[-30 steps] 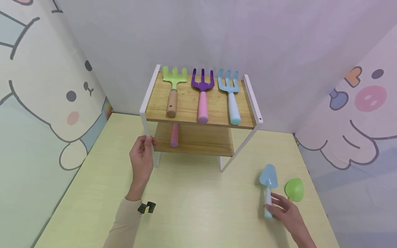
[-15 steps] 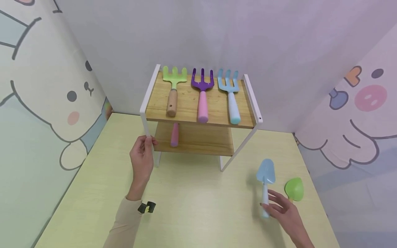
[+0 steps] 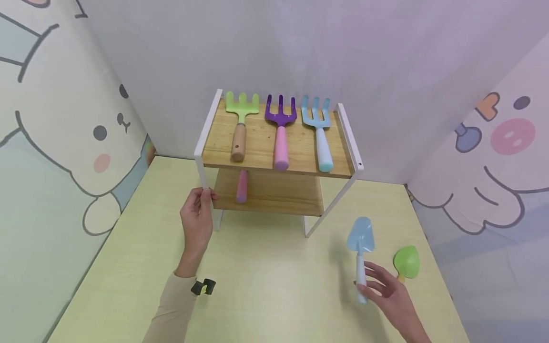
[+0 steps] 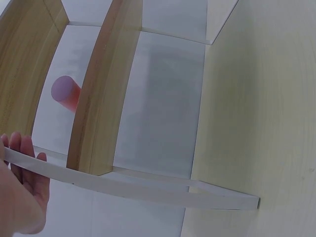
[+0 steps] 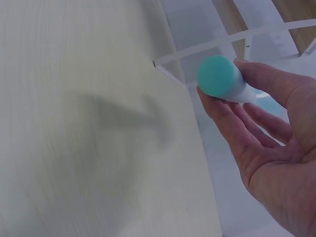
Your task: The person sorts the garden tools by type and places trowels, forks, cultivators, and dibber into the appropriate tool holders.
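Note:
My left hand [image 3: 197,216] grips the white front left post of a two-tier shelf rack [image 3: 257,143]; in the left wrist view its fingers curl around that post. To the right, my right hand [image 3: 388,293] pinches the handle of a light blue trowel [image 3: 361,236], blade pointing away from me. The right wrist view shows the handle's teal end [image 5: 216,75] between thumb and fingers, with a shadow on the table. Behind that hand lies a green trowel [image 3: 406,262], its handle mostly hidden.
On the top shelf lie a green fork [image 3: 242,107], a purple fork with pink handle [image 3: 280,138] and a light blue fork [image 3: 321,140]. A pink handle [image 3: 242,186] shows on the lower shelf. Cartoon-printed walls enclose the pale table [image 3: 266,286].
My right hand has raised the light blue trowel off the table and shifted it a little left, its shadow now apart from it. The left hand stays on the post.

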Motion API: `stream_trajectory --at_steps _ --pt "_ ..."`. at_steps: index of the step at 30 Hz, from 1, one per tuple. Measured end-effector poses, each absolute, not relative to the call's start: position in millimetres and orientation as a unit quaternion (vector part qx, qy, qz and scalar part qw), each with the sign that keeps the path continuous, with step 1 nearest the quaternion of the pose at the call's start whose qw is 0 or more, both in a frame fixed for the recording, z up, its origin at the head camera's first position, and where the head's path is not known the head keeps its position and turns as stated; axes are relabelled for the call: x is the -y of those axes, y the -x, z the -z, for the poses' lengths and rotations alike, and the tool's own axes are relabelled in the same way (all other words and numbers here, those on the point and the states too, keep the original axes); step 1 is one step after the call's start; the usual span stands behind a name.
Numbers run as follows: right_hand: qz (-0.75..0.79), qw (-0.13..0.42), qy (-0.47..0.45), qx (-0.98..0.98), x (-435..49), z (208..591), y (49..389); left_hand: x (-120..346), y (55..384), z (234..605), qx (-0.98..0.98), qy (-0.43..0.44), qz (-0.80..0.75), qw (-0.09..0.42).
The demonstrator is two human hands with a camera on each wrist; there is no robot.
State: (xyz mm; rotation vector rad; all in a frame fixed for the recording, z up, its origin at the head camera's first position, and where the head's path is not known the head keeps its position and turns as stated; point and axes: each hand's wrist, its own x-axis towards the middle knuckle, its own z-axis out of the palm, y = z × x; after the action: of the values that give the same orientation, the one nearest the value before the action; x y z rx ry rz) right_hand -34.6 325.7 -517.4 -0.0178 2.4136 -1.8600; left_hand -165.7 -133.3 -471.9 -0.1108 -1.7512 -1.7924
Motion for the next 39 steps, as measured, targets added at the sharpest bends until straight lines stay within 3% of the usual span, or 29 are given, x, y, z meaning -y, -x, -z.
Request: stream_trajectory --at_steps 10,39 --pt "0.636 0.039 0.09 -0.765 -317.4 512.6 33.9 133.3 166.1 472.9 0.663 0.035 0.681 0.309" --pt "0.595 0.059 0.135 -0.79 -282.7 484.3 41.8 133.4 167.1 475.1 0.662 0.035 0.682 0.31"
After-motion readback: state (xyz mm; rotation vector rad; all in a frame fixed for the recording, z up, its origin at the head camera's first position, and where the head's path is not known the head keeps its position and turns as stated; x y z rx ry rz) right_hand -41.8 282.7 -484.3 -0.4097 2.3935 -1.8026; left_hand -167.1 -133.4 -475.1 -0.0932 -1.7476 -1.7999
